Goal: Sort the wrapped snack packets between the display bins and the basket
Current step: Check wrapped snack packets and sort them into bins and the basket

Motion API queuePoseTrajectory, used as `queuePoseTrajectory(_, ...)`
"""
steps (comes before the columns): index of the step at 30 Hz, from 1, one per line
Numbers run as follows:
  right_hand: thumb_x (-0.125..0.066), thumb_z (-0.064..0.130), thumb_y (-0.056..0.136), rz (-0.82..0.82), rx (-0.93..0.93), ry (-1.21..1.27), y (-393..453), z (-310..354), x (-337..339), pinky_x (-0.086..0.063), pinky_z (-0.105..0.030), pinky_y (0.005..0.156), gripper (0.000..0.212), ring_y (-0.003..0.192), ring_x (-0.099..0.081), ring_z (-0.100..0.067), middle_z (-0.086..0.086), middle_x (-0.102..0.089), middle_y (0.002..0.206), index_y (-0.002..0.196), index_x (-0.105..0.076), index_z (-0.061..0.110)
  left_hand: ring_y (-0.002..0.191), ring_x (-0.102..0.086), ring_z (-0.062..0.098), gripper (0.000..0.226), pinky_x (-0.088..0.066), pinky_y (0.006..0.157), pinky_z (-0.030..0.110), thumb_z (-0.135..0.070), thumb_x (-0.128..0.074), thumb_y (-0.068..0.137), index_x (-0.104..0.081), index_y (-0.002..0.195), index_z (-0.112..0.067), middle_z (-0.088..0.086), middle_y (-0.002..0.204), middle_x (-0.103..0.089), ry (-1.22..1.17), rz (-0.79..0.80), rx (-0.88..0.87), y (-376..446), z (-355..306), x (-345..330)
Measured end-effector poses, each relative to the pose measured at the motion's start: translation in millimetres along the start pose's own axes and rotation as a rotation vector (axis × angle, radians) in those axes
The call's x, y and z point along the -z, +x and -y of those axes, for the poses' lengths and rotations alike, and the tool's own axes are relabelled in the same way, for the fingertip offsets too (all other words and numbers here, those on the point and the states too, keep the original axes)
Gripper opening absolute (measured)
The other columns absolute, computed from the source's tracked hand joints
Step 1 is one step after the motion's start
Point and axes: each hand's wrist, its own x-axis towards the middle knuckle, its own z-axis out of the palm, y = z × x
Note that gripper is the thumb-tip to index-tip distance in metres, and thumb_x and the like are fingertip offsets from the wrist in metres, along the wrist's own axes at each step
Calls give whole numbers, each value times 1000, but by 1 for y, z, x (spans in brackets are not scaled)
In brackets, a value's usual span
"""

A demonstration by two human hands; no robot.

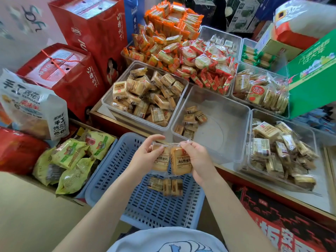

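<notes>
My left hand (145, 154) pinches one clear-wrapped toast packet (161, 160) and my right hand (199, 160) pinches another (181, 163), side by side above the blue slatted basket (116, 171). A few wrapped packets (165, 186) lie on the basket floor. Just beyond the hands, a clear bin (227, 124) holds several of the same packets (192, 120) at its left side. A fuller clear bin (109, 99) of tan packets stands to its left, and another bin (254, 115) of them stands at the right.
Heaps of orange and red wrapped snacks (181, 42) fill the bins behind. Red gift boxes (76, 70) stand at the left, green-yellow bags (72, 157) in a carton beside the basket, a green box (312, 77) at the right. The counter's red edge (254, 184) runs under the bins.
</notes>
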Motion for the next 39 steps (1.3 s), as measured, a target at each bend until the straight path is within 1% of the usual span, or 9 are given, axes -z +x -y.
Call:
queuePoseTrajectory(6,-62,25,99,-20,36,53,-12,-6,-11,-58,-54,86,20,89,-72,-28,-12,-73,94,105,-64,6,95,-72,9,14,-56,83,32,-54,-68,92,-75,92,-41,-14,94,-76,146,0,-21,-10,-9,-5)
queuePoseTrajectory(10,-67,18,97,-34,84,119,-20,-9,-13,-59,-59,87,12,99,-72,-37,-20,-74,103,103,-65,8,91,-73,10,19,-59,78,29,-40,-81,83,-76,98,-30,-9,93,-77,185,1,-82,-11,-9,-6)
queuePoseTrajectory(16,-65,16,98,-35,83,157,-24,-2,-10,-58,-38,76,7,79,-68,-22,-5,-72,79,93,-67,12,82,-75,16,24,-60,64,27,-21,-82,83,-71,103,-12,3,89,-77,74,46,-90,-16,-15,2)
queuePoseTrajectory(21,-73,11,91,-92,136,108,-26,1,-4,-58,-40,78,7,79,-69,-24,-9,-74,82,84,-72,12,93,-75,30,46,-61,75,42,-44,-81,72,-70,105,-14,13,100,-76,11,88,-30,-18,-18,3)
queuePoseTrajectory(25,-71,14,93,-104,156,72,-28,5,-1,-59,-32,70,8,78,-70,-23,-10,-76,84,87,-73,9,92,-75,31,30,-61,69,40,-36,-80,83,-71,98,-12,18,104,-75,-7,56,-18,-17,-21,2)
queuePoseTrajectory(28,-69,18,95,-138,178,24,-27,3,0,-60,-31,69,11,79,-72,-22,-8,-77,85,90,-73,10,92,-73,34,19,-60,78,50,-25,-78,89,-69,91,-8,16,99,-75,43,21,-57,-17,-22,0)
queuePoseTrajectory(32,-69,24,96,-171,205,-63,-27,0,1,-62,-37,76,13,86,-74,-23,-7,-78,89,96,-73,11,83,-73,24,18,-60,65,37,-24,-76,91,-68,81,-11,9,91,-76,-5,-21,-60,-21,-18,-4)
queuePoseTrajectory(36,-66,42,95,7,88,-187,-30,1,6,-60,-37,73,32,90,-74,-22,-4,-77,102,114,-65,15,90,-71,31,21,-59,76,46,-34,-73,93,-68,78,-20,17,98,-74,-37,-151,-12,-15,-6,0)
queuePoseTrajectory(39,-66,35,98,134,34,-306,-35,-4,5,-52,-29,58,30,69,-67,-14,-3,-75,100,119,-62,15,97,-73,35,21,-60,86,55,-37,-68,97,-69,91,-17,13,99,-76,-71,-251,42,-10,-4,3)
